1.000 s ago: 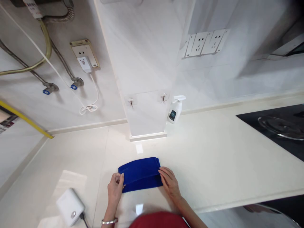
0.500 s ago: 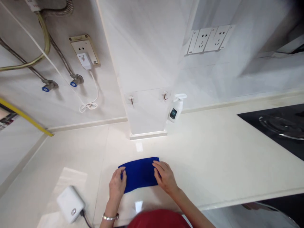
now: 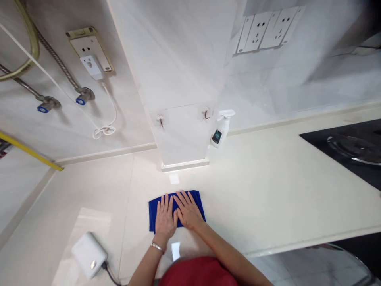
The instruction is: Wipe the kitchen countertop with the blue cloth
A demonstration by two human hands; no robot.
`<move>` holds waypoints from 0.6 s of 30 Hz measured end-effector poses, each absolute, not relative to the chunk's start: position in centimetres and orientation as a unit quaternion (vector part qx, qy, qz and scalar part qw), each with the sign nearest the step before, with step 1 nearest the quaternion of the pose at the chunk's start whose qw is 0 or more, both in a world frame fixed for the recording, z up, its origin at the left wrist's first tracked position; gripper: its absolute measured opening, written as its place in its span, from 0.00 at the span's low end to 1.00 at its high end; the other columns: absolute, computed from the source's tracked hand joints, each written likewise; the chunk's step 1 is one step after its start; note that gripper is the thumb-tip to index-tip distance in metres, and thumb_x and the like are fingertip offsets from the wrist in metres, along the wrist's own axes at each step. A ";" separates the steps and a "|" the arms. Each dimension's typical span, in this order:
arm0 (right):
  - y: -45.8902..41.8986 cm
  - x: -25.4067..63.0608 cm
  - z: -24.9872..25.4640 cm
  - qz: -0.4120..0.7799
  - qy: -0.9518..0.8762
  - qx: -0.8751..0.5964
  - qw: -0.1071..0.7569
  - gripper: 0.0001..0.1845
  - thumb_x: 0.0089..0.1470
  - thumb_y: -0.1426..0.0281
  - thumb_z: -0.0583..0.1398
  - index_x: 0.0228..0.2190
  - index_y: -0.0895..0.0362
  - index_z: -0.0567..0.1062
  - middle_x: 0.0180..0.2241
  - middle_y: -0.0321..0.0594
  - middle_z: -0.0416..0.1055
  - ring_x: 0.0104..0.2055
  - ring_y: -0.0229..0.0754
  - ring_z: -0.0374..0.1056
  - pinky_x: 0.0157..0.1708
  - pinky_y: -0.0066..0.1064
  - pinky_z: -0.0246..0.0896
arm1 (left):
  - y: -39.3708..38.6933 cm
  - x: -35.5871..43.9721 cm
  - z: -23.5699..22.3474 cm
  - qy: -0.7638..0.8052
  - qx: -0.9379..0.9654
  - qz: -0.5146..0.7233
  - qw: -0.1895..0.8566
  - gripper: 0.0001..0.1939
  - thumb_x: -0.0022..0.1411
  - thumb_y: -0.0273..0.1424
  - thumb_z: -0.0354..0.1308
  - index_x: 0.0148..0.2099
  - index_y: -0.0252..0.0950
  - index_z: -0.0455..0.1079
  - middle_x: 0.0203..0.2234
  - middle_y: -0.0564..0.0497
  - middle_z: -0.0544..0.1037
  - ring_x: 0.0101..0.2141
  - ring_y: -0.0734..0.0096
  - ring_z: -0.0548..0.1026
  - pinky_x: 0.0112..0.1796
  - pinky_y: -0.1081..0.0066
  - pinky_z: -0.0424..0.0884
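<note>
Braided steel hoses [image 3: 56,59] run down the pale wall to blue-capped angle valves [image 3: 85,95], all far beyond and left of the left grip. Nearer, a white plastic power adapter [image 3: 89,254] with a black cord [image 3: 108,274] lies on the glossy cream surface [image 3: 253,190], down and left of that same grip.

The left grip [image 3: 165,218] is a flat, open hand, palm down and fingers spread, with a silver bracelet [image 3: 156,247] at its wrist. It grasps nothing, only presses on the folded blue towelling cloth [image 3: 198,204]. The cloth lies directly beneath both grips, its edges showing around them. The right grip [image 3: 187,212] is just as open and flat, its thumb almost touching the left one (neither hand closes on a fold).

Well beyond the right grip, a white spray bottle with a dark label [image 3: 222,129] stands against the pillar's foot. Further right lies a black glass hob [image 3: 342,155].

Risks from here: the polished surface offers little friction, so any sideways push could slide the cloth or shift its folds. A wide sweep of the left forearm could also catch the adapter's cord.
</note>
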State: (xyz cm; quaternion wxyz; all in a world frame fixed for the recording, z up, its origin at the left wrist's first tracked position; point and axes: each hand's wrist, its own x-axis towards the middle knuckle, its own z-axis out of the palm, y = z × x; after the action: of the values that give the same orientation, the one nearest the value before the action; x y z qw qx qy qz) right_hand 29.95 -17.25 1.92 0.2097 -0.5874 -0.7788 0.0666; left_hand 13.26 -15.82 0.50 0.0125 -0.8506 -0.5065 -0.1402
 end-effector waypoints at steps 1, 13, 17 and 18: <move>-16.7 30.0 2.0 0.072 -0.776 -0.590 0.210 0.32 0.63 0.66 0.49 0.67 0.52 0.52 0.72 0.39 0.48 0.74 0.49 0.41 0.72 0.53 0.43 | -15.2 13.4 0.6 -0.507 -0.851 -0.138 0.007 0.31 0.69 0.34 0.44 0.72 0.35 0.48 0.71 0.40 0.54 0.70 0.52 0.50 0.66 0.44 0.58; -21.5 32.4 1.7 0.053 -0.796 -0.582 0.157 0.34 0.64 0.64 0.47 0.68 0.48 0.44 0.72 0.34 0.43 0.74 0.48 0.38 0.71 0.57 0.39 | -20.3 15.0 0.6 -0.485 -0.856 -0.139 0.111 0.33 0.68 0.33 0.48 0.72 0.33 0.47 0.70 0.39 0.56 0.70 0.51 0.52 0.63 0.50 0.64; -23.3 33.3 2.0 0.049 -0.810 -0.572 0.123 0.36 0.64 0.65 0.47 0.68 0.48 0.40 0.73 0.32 0.40 0.75 0.47 0.37 0.72 0.54 0.39 | -22.4 15.7 0.6 -0.486 -0.856 -0.129 0.122 0.35 0.66 0.33 0.51 0.72 0.31 0.48 0.69 0.37 0.58 0.70 0.48 0.51 0.62 0.50 0.65; -23.2 33.2 2.1 0.050 -0.808 -0.575 0.117 0.36 0.63 0.64 0.48 0.68 0.48 0.39 0.73 0.32 0.39 0.75 0.47 0.37 0.71 0.54 0.39 | -22.4 15.7 0.7 -0.485 -0.857 -0.127 0.116 0.35 0.66 0.33 0.51 0.72 0.31 0.48 0.69 0.37 0.57 0.70 0.48 0.51 0.62 0.50 0.65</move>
State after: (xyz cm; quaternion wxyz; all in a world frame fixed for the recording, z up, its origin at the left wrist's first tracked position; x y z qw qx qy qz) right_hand 33.24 -23.23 2.10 0.1169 -0.5747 -0.8085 0.0501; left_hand 15.74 -22.35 0.71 0.1163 -0.8575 -0.4849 -0.1269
